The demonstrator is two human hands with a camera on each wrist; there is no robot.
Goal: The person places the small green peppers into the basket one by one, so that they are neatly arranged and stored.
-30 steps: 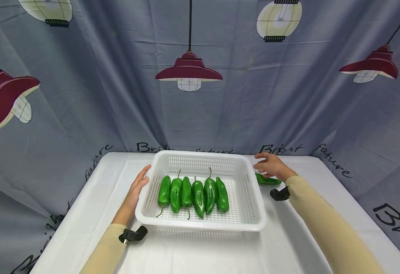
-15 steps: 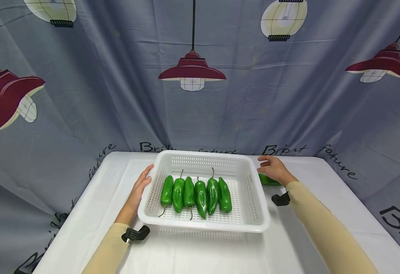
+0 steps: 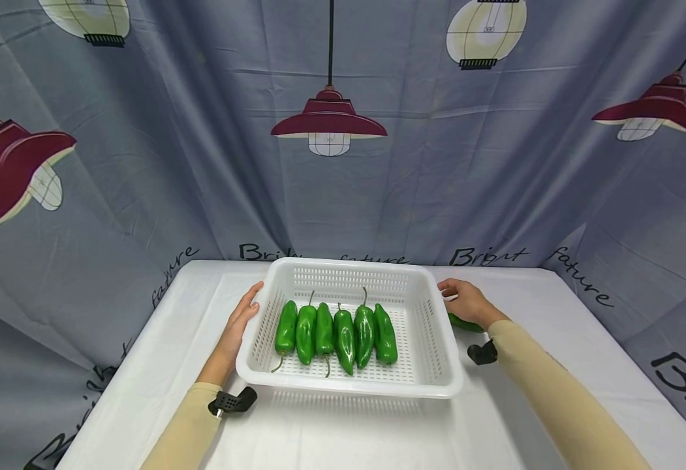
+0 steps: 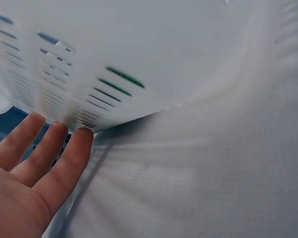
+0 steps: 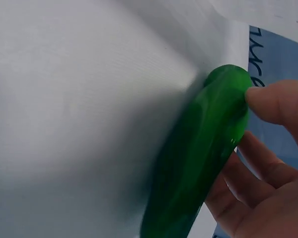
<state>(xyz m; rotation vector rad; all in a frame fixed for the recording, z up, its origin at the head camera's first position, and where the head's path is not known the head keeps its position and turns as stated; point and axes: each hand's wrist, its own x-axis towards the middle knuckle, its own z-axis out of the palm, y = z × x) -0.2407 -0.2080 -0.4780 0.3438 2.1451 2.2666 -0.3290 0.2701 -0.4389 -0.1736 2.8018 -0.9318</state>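
A white plastic basket with slotted walls stands on the table, several green peppers lying side by side in it. Along its left side, my left hand has its fingers stretched out; in the left wrist view the fingertips reach the basket's slotted outer wall. To the right of the basket, my right hand is over one more green pepper. In the right wrist view the thumb meets one edge of this pepper near its end, and the other fingers curl in behind it.
A white cloth covers the table. Behind and on both sides hangs a grey-blue curtain printed with lamps. A black strap device sits on each wrist.
My right hand has come down a little onto the pepper beside the basket, and its fingers have drawn in. The left hand and basket keep their places; the whole view shifted slightly.
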